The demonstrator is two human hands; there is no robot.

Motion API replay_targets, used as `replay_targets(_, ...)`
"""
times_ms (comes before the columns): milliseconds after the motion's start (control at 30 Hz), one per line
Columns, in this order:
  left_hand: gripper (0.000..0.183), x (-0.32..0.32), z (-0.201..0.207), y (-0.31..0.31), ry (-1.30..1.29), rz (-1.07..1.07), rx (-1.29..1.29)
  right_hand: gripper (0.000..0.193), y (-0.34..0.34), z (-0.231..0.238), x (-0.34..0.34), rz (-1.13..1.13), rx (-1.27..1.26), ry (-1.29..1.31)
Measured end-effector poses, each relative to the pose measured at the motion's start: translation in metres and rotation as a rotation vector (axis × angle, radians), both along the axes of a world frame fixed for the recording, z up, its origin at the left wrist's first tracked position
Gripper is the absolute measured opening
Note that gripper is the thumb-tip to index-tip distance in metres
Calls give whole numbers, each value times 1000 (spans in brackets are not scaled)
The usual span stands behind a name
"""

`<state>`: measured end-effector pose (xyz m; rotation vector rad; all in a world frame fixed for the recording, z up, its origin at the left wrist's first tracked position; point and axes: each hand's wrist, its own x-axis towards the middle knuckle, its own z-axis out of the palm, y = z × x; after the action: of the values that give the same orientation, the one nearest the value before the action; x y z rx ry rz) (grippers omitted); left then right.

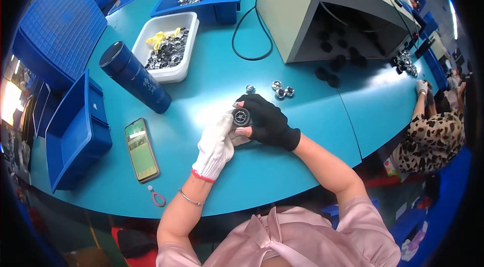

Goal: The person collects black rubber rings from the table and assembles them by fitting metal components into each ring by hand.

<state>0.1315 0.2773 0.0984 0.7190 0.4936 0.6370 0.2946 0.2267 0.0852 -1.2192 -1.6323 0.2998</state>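
Note:
A small black toy-like wheel (241,117) with a silver spoked hub is held between my two hands above the teal table. My left hand (218,141), in a white knit glove with a red cuff edge, closes on its left side. From the right, my right hand (269,123), in a black glove with bare fingertips, grips the wheel's rim with thumb and fingers. Just beyond my hands lie several shiny chrome hub pieces (281,90). Parts of the fingers beneath the wheel are hidden.
A blue bottle (135,76), a phone (141,150) and a pink ring tag (158,198) lie left. Behind stand a white tub (190,40) and a blue bin (201,11) of chrome parts. A beige open-fronted machine (290,12) holds black wheels; a co-worker (433,138) sits right.

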Motion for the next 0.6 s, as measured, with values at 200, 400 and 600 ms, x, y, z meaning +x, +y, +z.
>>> replay_targets(200, 39, -2, 0, 3, 38, 74, 140, 54, 3, -4, 5, 110, 55, 2)
replay_targets(400, 45, 1, 4, 5, 26, 28, 116, 46, 2, -7, 6, -4, -30, 101)
replay_targets(600, 48, -5, -7, 7, 150, 185, 85, 40, 5, -2, 0, -202, -197, 247)
